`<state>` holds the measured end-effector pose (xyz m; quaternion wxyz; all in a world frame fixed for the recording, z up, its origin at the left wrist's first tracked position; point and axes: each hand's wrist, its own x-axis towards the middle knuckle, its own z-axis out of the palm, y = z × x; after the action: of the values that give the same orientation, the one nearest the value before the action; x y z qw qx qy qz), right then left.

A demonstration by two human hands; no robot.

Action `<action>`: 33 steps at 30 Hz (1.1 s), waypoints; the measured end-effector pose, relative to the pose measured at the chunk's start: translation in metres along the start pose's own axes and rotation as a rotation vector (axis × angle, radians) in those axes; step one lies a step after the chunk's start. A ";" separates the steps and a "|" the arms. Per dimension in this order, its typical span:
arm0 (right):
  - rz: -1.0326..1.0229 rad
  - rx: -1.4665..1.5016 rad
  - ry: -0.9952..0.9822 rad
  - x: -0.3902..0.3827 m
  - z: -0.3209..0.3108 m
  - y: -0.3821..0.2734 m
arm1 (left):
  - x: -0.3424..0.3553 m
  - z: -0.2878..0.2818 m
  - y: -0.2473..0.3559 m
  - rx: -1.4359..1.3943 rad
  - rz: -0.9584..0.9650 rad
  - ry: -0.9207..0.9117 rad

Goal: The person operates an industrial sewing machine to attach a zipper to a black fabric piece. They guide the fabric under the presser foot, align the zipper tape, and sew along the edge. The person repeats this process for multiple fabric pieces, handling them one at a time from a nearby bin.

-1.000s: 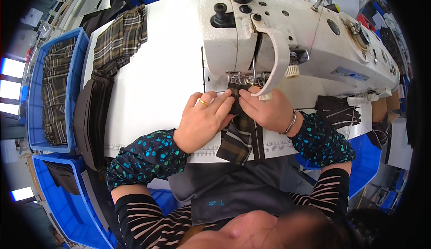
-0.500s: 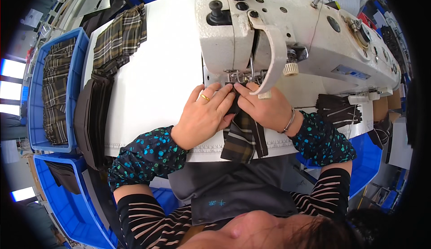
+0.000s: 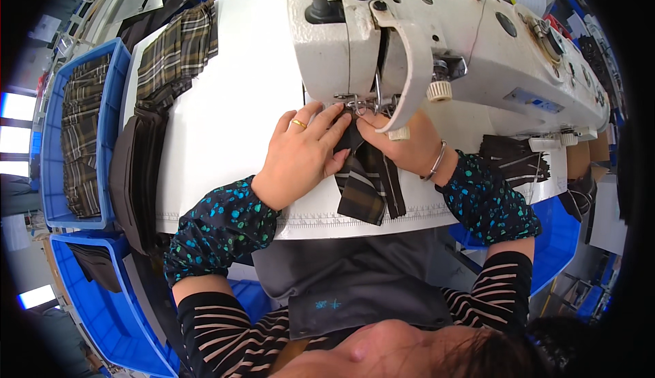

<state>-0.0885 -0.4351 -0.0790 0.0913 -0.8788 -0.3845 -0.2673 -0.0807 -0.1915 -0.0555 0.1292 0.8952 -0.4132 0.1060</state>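
Note:
Under the presser foot of a white sewing machine (image 3: 327,57) lies the top of a cloth piece (image 3: 361,190), plaid with a dark zipper strip (image 3: 391,183) along its right side. My left hand (image 3: 295,153) rests on the cloth's left edge, fingers stretched flat toward the foot and thumb apart. On the other side my right hand (image 3: 413,147) has its fingertips closed on the cloth close to the foot. The curved white lever (image 3: 413,71) hides part of that hand. The cloth's lower end hangs loose toward the table's front edge.
Left on the white table (image 3: 239,91) are plaid pieces (image 3: 179,50) and a stack of dark folded pieces (image 3: 135,180). Beyond stand a blue bin (image 3: 116,139) of plaid pieces and another blue bin (image 3: 89,296). Dark zippered pieces (image 3: 512,158) lie at right.
The cloth has slid a little farther under the machine, away from me. Both hands have moved forward with it. The whole view has shifted slightly.

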 end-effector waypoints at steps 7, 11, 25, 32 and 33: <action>-0.126 0.082 -0.020 -0.004 -0.006 0.001 | -0.010 -0.003 0.008 0.018 0.072 -0.035; -0.270 0.222 -0.089 -0.017 -0.029 -0.028 | -0.055 -0.015 0.042 -0.060 0.133 -0.032; -0.124 0.062 -0.104 -0.057 -0.056 -0.113 | -0.102 -0.008 0.083 -0.041 0.145 0.174; -0.172 0.061 -0.160 -0.048 -0.061 -0.113 | -0.043 -0.024 0.035 -0.099 0.126 0.082; -0.168 0.067 -0.196 -0.048 -0.063 -0.114 | -0.027 -0.023 0.029 -0.062 0.131 0.071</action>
<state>-0.2236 -0.4101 -0.0571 0.0600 -0.8620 -0.4725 -0.1737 -0.1222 -0.1828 -0.0376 0.1641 0.8576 -0.4689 0.1329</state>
